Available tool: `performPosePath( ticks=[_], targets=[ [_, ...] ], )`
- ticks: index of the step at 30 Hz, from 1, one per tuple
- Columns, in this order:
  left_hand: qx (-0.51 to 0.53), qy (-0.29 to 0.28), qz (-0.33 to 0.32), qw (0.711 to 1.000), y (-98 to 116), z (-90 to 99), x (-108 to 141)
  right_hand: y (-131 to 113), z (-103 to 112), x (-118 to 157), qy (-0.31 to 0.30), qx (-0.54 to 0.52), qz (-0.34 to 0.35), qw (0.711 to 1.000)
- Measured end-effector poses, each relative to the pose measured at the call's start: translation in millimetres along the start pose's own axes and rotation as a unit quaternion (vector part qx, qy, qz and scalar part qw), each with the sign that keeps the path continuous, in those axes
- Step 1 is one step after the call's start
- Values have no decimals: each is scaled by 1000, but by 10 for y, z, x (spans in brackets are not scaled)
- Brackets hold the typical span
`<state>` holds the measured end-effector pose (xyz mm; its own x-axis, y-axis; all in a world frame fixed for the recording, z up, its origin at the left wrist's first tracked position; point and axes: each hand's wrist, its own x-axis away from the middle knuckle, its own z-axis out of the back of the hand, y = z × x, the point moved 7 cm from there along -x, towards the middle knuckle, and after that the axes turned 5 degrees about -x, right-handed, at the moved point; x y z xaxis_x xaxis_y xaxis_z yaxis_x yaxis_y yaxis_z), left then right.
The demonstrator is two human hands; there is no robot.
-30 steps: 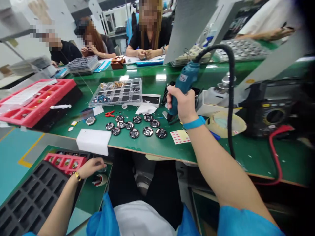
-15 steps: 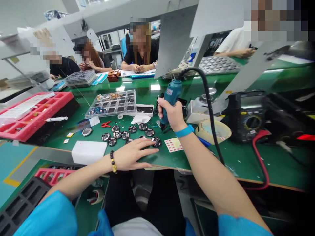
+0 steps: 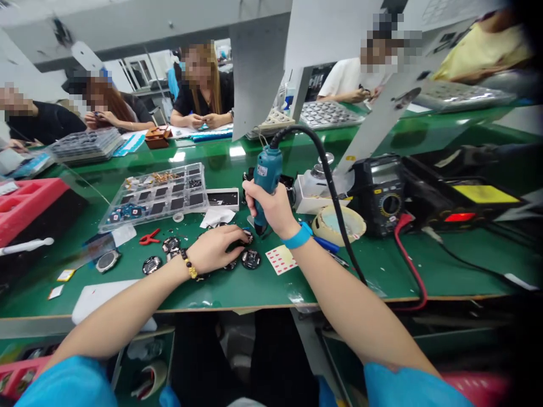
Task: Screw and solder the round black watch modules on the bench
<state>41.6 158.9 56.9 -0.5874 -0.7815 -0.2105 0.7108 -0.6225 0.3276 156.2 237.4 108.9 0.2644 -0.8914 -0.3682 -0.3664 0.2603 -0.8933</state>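
Observation:
My right hand is wrapped round a teal electric screwdriver, which stands upright with its dark tip low over the green table. To its left my left hand reaches over several round black parts, its fingers curled at one of them near the screwdriver's tip. Another round part lies just in front of those fingers, and more lie left of the hand. The palm hides some of the group. A card with red dots lies right of the parts.
A clear compartment tray and red clip lie behind left. A white block sits under my left forearm. At right are a cream bowl, a multimeter and cables. Several people sit across the table.
The view has turned to the right. My left hand has moved from spread above the front parts to curled at a part by the screwdriver's tip. My right hand still holds the screwdriver.

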Motion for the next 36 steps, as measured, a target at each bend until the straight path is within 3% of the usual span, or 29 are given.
performPosePath(
  ticks=[4,11,16,29,36],
  targets=[
    [-26,46,-18,998,-33,10,89,21,42,-13,10,3,-2,1000],
    [-48,30,-27,998,12,-26,132,-3,155,-1,49,-54,19,997],
    [-57,41,-19,997,66,-22,158,-49,123,39,75,-92,8,993],
    [4,22,5,1000,-26,-123,122,-17,41,96,57,-12,23,998],
    [0,20,7,1000,-17,-121,110,-29,-1,133,34,-39,58,997]
  ],
)
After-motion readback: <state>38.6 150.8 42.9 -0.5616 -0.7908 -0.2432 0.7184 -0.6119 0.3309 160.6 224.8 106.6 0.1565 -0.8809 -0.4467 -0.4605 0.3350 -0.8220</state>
